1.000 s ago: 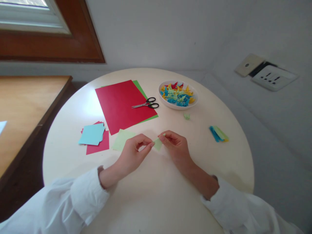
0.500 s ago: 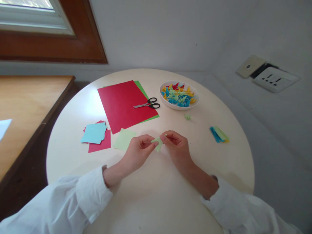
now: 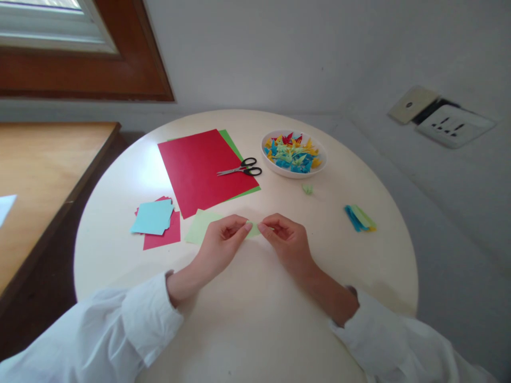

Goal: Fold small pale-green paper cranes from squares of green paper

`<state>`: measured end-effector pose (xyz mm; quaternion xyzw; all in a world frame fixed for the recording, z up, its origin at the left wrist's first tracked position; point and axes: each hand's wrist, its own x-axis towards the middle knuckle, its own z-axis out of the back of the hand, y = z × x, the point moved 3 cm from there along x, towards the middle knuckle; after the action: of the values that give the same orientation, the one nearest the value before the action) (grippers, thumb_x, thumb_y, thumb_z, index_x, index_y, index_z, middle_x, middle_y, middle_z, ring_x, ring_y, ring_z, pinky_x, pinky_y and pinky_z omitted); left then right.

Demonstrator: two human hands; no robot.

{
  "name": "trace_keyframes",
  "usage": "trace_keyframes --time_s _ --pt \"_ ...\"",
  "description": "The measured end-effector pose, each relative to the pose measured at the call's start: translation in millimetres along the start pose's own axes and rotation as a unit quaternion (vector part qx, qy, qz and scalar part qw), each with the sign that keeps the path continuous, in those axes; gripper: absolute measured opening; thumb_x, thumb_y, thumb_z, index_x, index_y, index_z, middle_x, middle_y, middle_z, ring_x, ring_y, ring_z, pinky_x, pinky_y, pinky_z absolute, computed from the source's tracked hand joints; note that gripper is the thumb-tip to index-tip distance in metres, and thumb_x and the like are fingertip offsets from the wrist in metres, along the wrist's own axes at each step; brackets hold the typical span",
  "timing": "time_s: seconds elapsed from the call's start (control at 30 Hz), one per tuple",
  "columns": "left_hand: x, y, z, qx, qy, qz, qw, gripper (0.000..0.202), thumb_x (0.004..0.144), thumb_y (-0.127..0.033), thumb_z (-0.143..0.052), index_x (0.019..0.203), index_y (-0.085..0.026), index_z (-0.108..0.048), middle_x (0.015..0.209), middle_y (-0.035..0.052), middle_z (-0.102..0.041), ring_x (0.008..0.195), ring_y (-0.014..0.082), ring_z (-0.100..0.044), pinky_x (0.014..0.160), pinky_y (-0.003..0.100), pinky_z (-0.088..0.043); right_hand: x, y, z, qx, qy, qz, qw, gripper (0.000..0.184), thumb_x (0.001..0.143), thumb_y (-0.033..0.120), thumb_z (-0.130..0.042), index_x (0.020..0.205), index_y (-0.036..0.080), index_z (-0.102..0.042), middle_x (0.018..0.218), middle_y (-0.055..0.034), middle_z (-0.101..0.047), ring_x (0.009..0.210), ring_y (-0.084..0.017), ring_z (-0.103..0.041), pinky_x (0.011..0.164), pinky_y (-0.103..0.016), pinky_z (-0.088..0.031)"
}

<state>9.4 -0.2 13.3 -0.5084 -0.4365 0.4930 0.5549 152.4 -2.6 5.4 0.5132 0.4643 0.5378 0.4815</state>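
Note:
Between my hands is a small piece of folded light-green paper, partly covered by fingers. My left hand pinches its left side between thumb and fingers. On the other side, my right hand grips it the same way, thumb toward me. Just behind my left hand lie light-green paper squares on the white round table. Farther off, a small light-green folded paper piece rests on the tabletop, in front of a white bowl full of colourful folded paper cranes.
Scissors with black handles lie across a large red sheet, over a green sheet. Light-blue squares sit on pink squares at left. Narrow folded papers lie at right. A wooden desk stands beyond the table's left edge.
Both hands have shifted their grip on the light-green paper. Its drooping point, visible below the fingers before, no longer shows; the paper now lies flatter between the fingertips.

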Motion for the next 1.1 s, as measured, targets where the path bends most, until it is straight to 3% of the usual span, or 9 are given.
trace_keyframes --time_s 0.2,0.53,0.7,0.87,1.1 --pt "0.7 -0.9 1.2 0.013 -0.004 -0.017 1.000 0.019 0.074 -0.030 -0.058 0.064 -0.014 -0.060 0.062 0.0007 -0.061 0.057 0.0105 -0.051 0.053 0.021 -0.041 -0.9 -4.6 -0.2 -0.020 0.022 0.029 0.999 0.013 0.072 0.025 -0.064 0.064 0.018 -0.058 0.064 0.0020 -0.057 0.063 -0.012 -0.053 0.060 -0.024 -0.043" --pt "-0.7 0.8 1.4 0.022 0.015 -0.025 0.999 0.019 0.076 -0.028 -0.057 0.068 -0.014 -0.065 0.067 0.0027 -0.067 0.061 0.0125 -0.057 0.055 0.021 -0.044 -2.0 -4.2 -0.6 -0.054 0.033 0.016 0.998 0.014 0.073 0.028 -0.064 0.065 0.018 -0.058 0.063 0.0016 -0.058 0.063 -0.012 -0.053 0.061 -0.025 -0.042" --pt "-0.7 2.3 -0.7 0.000 0.020 0.017 1.000 0.016 0.074 -0.029 -0.061 0.072 -0.014 -0.064 0.067 0.0029 -0.069 0.061 0.0136 -0.061 0.054 0.022 -0.046 -0.5 -0.9 -0.3 -0.011 0.012 0.013 1.000 0.015 0.071 0.026 -0.065 0.060 0.018 -0.058 0.059 0.0027 -0.057 0.059 -0.011 -0.052 0.058 -0.023 -0.042" --pt "-1.8 3.9 -4.3 -0.055 0.038 0.079 0.995 0.015 0.069 -0.027 -0.067 0.069 -0.014 -0.061 0.065 0.0030 -0.070 0.066 0.0162 -0.067 0.062 0.025 -0.052 1.6 -1.4 1.5 0.001 -0.015 0.006 1.000 0.015 0.070 0.025 -0.066 0.059 0.018 -0.059 0.058 0.0028 -0.057 0.058 -0.011 -0.052 0.055 -0.023 -0.043" --pt "-3.8 3.0 -4.6 -0.012 0.054 0.053 0.997 0.013 0.073 -0.025 -0.062 0.065 -0.015 -0.060 0.063 0.0026 -0.070 0.066 0.0165 -0.067 0.061 0.024 -0.052 0.1 -0.5 -2.0 -0.022 0.025 0.004 0.999 0.009 0.071 0.026 -0.065 0.067 0.018 -0.063 0.066 0.0010 -0.062 0.064 -0.012 -0.057 0.058 -0.023 -0.045"
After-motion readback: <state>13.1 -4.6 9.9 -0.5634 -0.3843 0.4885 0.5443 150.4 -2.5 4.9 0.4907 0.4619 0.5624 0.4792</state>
